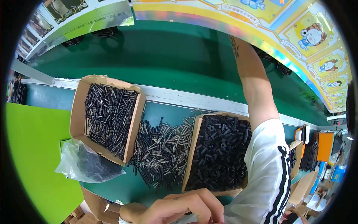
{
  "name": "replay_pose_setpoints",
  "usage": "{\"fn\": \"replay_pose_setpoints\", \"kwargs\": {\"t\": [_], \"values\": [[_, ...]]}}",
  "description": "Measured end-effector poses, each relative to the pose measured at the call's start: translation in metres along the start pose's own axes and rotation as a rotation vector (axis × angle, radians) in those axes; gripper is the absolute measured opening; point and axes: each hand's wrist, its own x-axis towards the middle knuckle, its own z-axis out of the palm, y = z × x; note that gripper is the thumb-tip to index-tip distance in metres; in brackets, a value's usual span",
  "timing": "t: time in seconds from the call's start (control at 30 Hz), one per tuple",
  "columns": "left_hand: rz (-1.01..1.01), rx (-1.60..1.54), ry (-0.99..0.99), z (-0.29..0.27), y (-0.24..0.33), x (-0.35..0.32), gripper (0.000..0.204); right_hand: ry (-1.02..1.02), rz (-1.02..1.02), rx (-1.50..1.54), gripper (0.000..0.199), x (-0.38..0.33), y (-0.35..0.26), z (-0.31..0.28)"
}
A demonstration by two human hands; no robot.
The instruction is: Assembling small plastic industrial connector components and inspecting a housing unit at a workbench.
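Note:
My left hand (pixel 186 207) is at the bottom edge, its fingers curled together; the fingertips and anything in them are hidden. It is just in front of a cardboard box (pixel 189 156) of small black plastic parts (pixel 220 153). My right arm (pixel 257 89), in a white sleeve with black stripes, stretches over the right side of that box to the far side. Its hand is hidden behind a bright yellow printed sheet (pixel 313 37). Left of the black parts lies a loose heap of screws (pixel 160 149), dark and silvery. A second cardboard box (pixel 77 112) holds dark screws (pixel 112 115).
A clear plastic bag (pixel 84 160) with dark contents leans against the screw box. A bright green board (pixel 37 156) covers the left side. A white rail (pixel 179 98) crosses the green bench behind the boxes. More boxes (pixel 298 190) and an orange bin (pixel 325 146) stand right.

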Motion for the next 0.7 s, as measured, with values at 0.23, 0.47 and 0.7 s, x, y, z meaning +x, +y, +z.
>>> {"fn": "replay_pose_setpoints", "kwargs": {"t": [0.23,0.47,0.7], "values": [[-0.109,0.178,-0.222,0.001,0.012,0.001,0.008,-0.250,0.184,0.138,0.033,-0.047,-0.038,-0.042],[-0.296,-0.021,-0.363,0.028,-0.021,-0.025,0.011,-0.370,0.293,0.072,0.019,-0.227,-0.162,-0.178],[-0.447,0.196,-0.744,0.049,-0.039,-0.026,0.020,0.235,0.477,-0.430,0.016,-0.434,-0.185,-0.374]]}}
